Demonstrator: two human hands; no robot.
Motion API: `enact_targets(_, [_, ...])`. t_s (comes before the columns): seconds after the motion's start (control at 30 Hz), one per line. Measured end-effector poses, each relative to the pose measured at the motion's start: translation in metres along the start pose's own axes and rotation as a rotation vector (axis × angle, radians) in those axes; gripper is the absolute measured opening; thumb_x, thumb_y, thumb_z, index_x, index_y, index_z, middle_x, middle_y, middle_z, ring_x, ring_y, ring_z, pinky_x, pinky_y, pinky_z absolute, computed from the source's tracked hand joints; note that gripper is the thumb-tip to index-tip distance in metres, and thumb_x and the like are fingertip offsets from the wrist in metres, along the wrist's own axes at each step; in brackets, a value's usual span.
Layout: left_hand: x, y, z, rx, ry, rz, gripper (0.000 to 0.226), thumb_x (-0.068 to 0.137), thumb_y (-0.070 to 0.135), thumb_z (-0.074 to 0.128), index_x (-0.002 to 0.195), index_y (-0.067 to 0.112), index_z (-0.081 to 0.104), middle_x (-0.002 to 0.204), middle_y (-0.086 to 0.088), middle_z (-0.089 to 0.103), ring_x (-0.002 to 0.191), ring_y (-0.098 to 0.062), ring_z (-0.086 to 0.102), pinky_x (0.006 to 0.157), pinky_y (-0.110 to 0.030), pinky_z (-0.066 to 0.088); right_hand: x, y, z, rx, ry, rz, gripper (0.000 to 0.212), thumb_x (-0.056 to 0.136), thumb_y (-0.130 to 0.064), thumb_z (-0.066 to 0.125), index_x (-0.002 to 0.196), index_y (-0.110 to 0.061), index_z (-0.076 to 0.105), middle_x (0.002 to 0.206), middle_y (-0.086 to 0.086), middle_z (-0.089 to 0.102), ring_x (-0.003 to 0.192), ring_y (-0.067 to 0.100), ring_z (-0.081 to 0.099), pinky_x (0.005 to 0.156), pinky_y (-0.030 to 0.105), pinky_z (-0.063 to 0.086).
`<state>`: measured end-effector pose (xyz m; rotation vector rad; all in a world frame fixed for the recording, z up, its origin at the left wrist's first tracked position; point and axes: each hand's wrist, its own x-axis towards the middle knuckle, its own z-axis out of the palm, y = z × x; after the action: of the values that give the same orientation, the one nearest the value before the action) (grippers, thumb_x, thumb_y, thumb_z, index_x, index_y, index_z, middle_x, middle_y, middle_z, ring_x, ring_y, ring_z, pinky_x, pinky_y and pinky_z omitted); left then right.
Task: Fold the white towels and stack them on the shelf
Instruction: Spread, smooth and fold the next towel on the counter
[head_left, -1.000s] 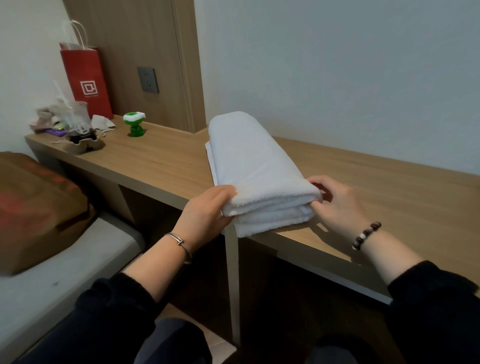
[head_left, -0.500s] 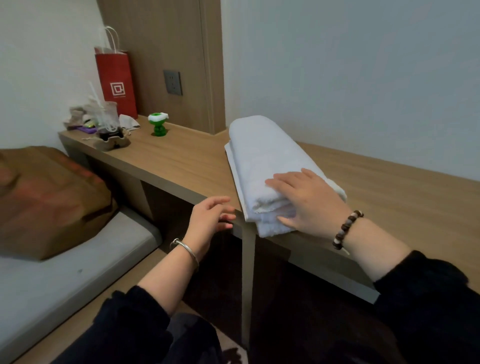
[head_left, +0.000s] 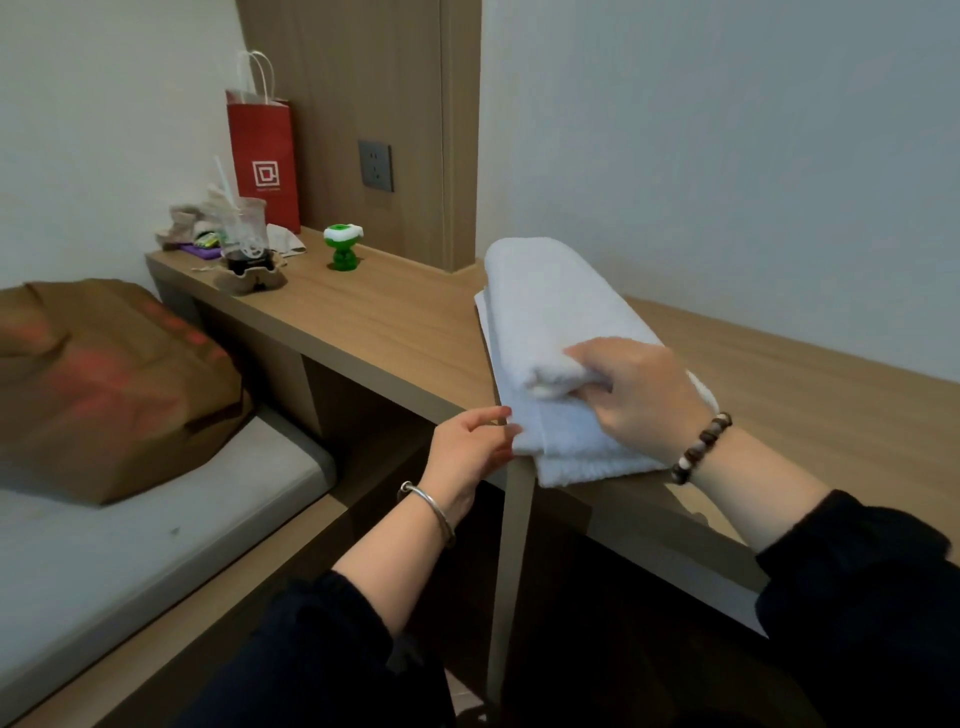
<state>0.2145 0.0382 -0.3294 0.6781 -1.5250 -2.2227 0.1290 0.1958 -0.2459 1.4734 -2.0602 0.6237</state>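
Two folded white towels lie stacked on the wooden shelf (head_left: 389, 322), their near ends at its front edge. My right hand (head_left: 639, 395) lies over the upper towel (head_left: 550, 301) and its fingers curl round that towel's near folded end, lifting it slightly off the lower towel (head_left: 571, 447). My left hand (head_left: 467, 452) is in front of the shelf's edge, its relaxed fingertips touching the lower towel's near left corner.
At the shelf's far left stand a red paper bag (head_left: 265, 161), a cup with a straw (head_left: 244, 234) and a green figurine (head_left: 343, 247). A brown cushion (head_left: 104, 384) lies on the mattress (head_left: 156, 519) on the left. A thin post (head_left: 511, 571) supports the shelf.
My left hand let go of the towel's corner and now only touches the lower towel. My right hand moved from the right side onto the top and curled round the upper towel's end.
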Motion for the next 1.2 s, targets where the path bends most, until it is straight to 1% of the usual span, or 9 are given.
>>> enact_targets(0.1, [-0.001,0.0,-0.001,-0.022,-0.024,-0.01,0.029,0.076,-0.005,0.07,0.104,0.003,0.066,0.092,-0.015,0.071,0.08,-0.023,0.07,0.071,-0.027,0.057,-0.014,-0.002,0.013,-0.12,-0.195,-0.047,0.015,0.079,-0.009,0.067,0.093,-0.004,0.067,0.086,0.011,0.068,0.081,0.033,0.065,0.065,0.039,0.052])
enact_targets(0.3, [0.001,0.006,0.002,-0.175,-0.056,-0.11,0.036,0.083,-0.01,0.061,0.117,-0.002,0.056,0.084,-0.013,0.066,0.061,-0.014,0.067,0.055,-0.018,0.053,-0.016,-0.002,0.015,-0.216,-0.164,-0.14,0.054,0.068,-0.044,0.078,0.107,-0.009,0.064,0.09,0.005,0.067,0.077,0.027,0.065,0.058,0.033,0.051])
enact_targets(0.4, [0.001,0.009,-0.001,-0.232,-0.1,-0.159,0.035,0.086,-0.008,0.057,0.121,-0.007,0.054,0.087,-0.014,0.066,0.065,-0.015,0.067,0.055,-0.018,0.054,-0.017,0.0,0.017,-0.24,-0.195,-0.151,0.059,0.065,-0.037,0.084,0.11,-0.005,0.063,0.094,0.009,0.066,0.079,0.029,0.064,0.059,0.035,0.051])
enact_targets(0.5, [0.0,0.008,-0.008,-0.305,-0.127,-0.206,0.023,0.089,-0.004,0.053,0.111,-0.006,0.059,0.082,-0.015,0.071,0.069,-0.02,0.07,0.057,-0.021,0.057,-0.016,0.003,0.016,-0.239,-0.183,-0.166,0.056,0.061,-0.02,0.084,0.11,-0.003,0.063,0.09,0.01,0.065,0.076,0.031,0.063,0.053,0.037,0.052])
enact_targets(0.6, [-0.007,-0.001,-0.011,-0.026,-0.162,-0.266,0.016,0.091,0.013,0.057,0.096,-0.002,0.06,0.068,-0.013,0.07,0.063,-0.022,0.069,0.053,-0.021,0.055,-0.014,0.008,0.015,-0.185,-0.123,-0.143,0.052,0.058,-0.008,0.081,0.107,0.001,0.064,0.084,0.012,0.066,0.071,0.032,0.064,0.048,0.04,0.053])
enact_targets(0.73, [-0.013,-0.01,-0.001,0.256,-0.291,-0.381,0.043,0.087,0.043,0.064,0.091,0.001,0.061,0.074,-0.016,0.071,0.06,-0.022,0.069,0.048,-0.02,0.053,-0.013,0.013,0.014,-0.159,-0.099,-0.14,0.052,0.06,-0.006,0.081,0.108,0.004,0.063,0.082,0.014,0.066,0.07,0.033,0.064,0.052,0.041,0.054])
enact_targets(1.0, [-0.008,-0.008,0.018,0.197,-0.214,-0.34,0.018,0.089,0.014,0.061,0.091,-0.004,0.061,0.061,-0.01,0.068,0.049,-0.012,0.064,0.042,-0.016,0.048,-0.009,0.027,-0.002,-0.192,-0.103,-0.171,0.043,0.063,0.0,0.075,0.105,-0.002,0.067,0.086,0.012,0.067,0.074,0.032,0.065,0.052,0.039,0.054])
enact_targets(1.13, [-0.008,-0.011,0.015,0.143,-0.218,-0.329,0.015,0.09,0.012,0.058,0.087,-0.002,0.061,0.057,-0.009,0.067,0.046,-0.01,0.061,0.041,-0.015,0.046,-0.004,0.051,-0.02,-0.222,0.052,-0.109,0.041,0.073,-0.016,0.049,0.106,0.001,0.067,0.091,0.015,0.068,0.076,0.035,0.066,0.058,0.038,0.055])
enact_targets(1.2, [-0.008,-0.011,0.015,0.112,-0.229,-0.334,0.015,0.09,0.013,0.058,0.087,-0.002,0.061,0.058,-0.009,0.066,0.045,-0.01,0.061,0.041,-0.015,0.046,-0.008,0.049,-0.017,-0.243,0.037,-0.137,0.039,0.073,-0.016,0.048,0.104,0.0,0.068,0.089,0.014,0.068,0.076,0.034,0.066,0.056,0.036,0.055])
